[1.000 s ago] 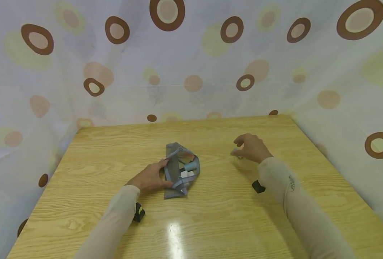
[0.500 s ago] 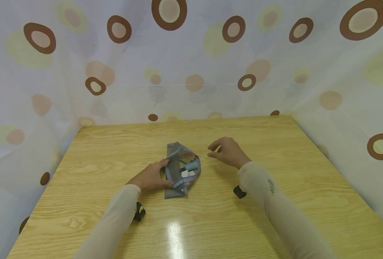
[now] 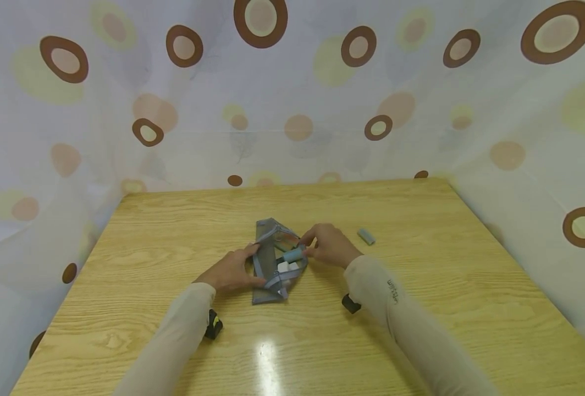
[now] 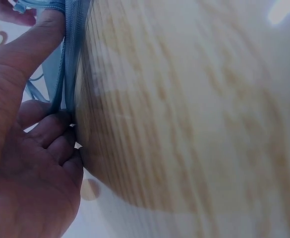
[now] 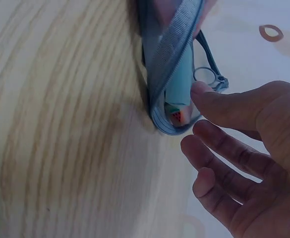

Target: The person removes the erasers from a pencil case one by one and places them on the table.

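A grey-blue mesh zip pouch [image 3: 264, 294] lies on the table with its mouth spread. My left hand [image 3: 229, 269] grips the pouch's left side, thumb toward its near end and fingers toward its far end. Inside show a light-blue tube [image 3: 293, 254] and white blocks [image 3: 283, 267]. In the right wrist view, a small piece with a watermelon picture [image 5: 178, 116] sits below the tube [image 5: 180, 79]. My right hand [image 3: 329, 246] is at the pouch's right rim. Its thumb tip is right by the tube, its other fingers loosely bent and apart from the thumb.
A small pale-blue cylinder [image 3: 366, 236] lies on the wood-grain table [image 3: 421, 330], right of the pouch. A patterned white sheet [image 3: 292, 88] stands behind and at both sides of the table. A ring-shaped zip pull [image 5: 204, 75] hangs at the pouch's edge.
My right hand has left the pale-blue cylinder on the table and moved left to the pouch's right rim. My left hand keeps its place on the pouch.
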A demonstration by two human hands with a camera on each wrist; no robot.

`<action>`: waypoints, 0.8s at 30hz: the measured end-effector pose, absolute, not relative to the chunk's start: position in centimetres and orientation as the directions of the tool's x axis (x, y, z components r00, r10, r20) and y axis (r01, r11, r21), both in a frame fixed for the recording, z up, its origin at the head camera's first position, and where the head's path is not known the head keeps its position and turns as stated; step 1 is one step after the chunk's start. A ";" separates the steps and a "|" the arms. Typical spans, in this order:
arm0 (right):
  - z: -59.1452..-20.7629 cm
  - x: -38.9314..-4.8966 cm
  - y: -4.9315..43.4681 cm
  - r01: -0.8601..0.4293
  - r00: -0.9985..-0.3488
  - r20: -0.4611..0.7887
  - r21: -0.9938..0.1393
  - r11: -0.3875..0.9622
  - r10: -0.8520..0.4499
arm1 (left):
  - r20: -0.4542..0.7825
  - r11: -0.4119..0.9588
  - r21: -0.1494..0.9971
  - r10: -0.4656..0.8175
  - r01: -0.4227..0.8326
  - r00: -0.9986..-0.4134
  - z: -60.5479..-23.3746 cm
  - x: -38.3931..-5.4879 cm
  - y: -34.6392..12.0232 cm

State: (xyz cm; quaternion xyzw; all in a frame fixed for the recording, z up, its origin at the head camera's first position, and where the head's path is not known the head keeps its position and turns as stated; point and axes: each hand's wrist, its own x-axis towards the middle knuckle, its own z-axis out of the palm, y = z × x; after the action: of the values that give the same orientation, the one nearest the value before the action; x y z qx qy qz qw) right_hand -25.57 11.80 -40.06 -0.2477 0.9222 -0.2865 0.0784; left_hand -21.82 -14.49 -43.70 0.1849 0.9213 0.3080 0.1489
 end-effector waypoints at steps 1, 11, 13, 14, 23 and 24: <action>-40.2 -25.6 11.7 -0.411 -0.866 -0.004 -0.563 0.717 -0.500 | -0.162 0.743 0.622 0.431 0.247 -0.888 -43.7 -21.8 -14.5; -40.8 -25.4 11.1 -0.396 -0.877 -0.014 -0.546 0.738 -0.481 | -0.153 0.748 0.609 0.436 0.263 -0.887 -43.8 -21.9 -14.4; -40.9 -25.4 11.1 -0.390 -0.880 -0.013 -0.552 0.737 -0.475 | -0.151 0.750 0.606 0.436 0.266 -0.887 -43.8 -21.9 -14.4; -40.9 -25.4 11.1 -0.386 -0.881 -0.013 -0.556 0.736 -0.472 | -0.150 0.750 0.606 0.435 0.265 -0.888 -43.8 -21.9 -14.4; -41.3 -25.4 10.9 -0.354 -0.895 -0.034 -0.551 0.756 -0.444 | -0.142 0.741 0.617 0.437 0.265 -0.888 -43.8 -21.8 -14.3; -41.4 -25.4 10.8 -0.353 -0.896 -0.033 -0.551 0.756 -0.443 | -0.141 0.743 0.614 0.437 0.267 -0.889 -43.8 -21.8 -14.3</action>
State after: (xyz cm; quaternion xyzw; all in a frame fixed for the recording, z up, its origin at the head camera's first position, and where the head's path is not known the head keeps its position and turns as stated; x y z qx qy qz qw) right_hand -25.36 10.85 -41.37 -0.2132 0.9335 -0.2767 0.0807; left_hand -21.75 -14.34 -43.76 0.1906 0.9230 0.3040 0.1393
